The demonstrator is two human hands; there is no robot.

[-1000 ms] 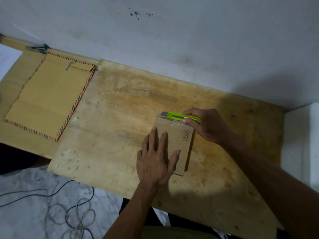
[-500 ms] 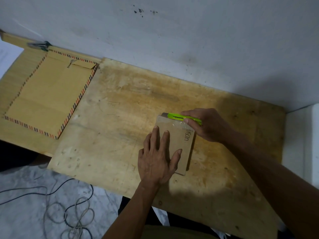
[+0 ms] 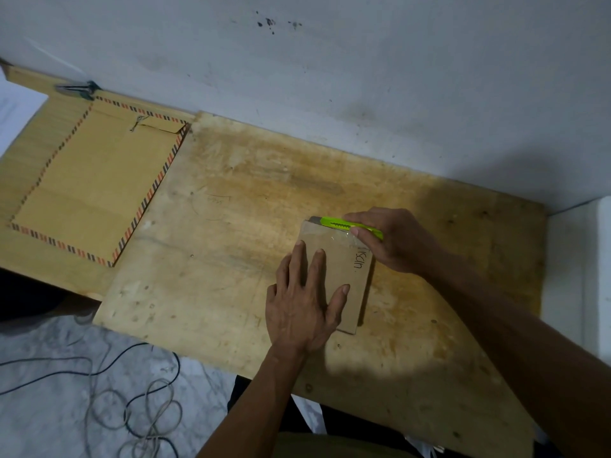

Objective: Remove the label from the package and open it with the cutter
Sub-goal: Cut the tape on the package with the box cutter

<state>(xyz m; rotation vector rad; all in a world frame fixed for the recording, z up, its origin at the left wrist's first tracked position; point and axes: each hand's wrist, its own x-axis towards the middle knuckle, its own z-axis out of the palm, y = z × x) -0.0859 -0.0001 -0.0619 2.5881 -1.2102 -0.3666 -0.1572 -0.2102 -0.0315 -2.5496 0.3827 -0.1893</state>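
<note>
A small brown paper package [image 3: 347,269] lies flat on the wooden board [image 3: 231,226], with handwriting near its right edge and clear tape across its far end. My left hand [image 3: 304,305] rests flat on it, fingers spread, pressing it down. My right hand [image 3: 393,239] grips a lime-green cutter [image 3: 344,226] laid along the package's far edge, its grey tip pointing left at the package's far left corner. The blade itself is too small to make out.
A large brown envelope [image 3: 92,193] with a red-and-black striped border lies at the left on a lower wooden surface. A metal clip [image 3: 76,89] sits at the back left by the wall. Cables [image 3: 132,408] coil on the marble floor below the board's front edge.
The cutter and my right hand have shifted slightly left along the package's far edge. My left hand stays pressed on the package.
</note>
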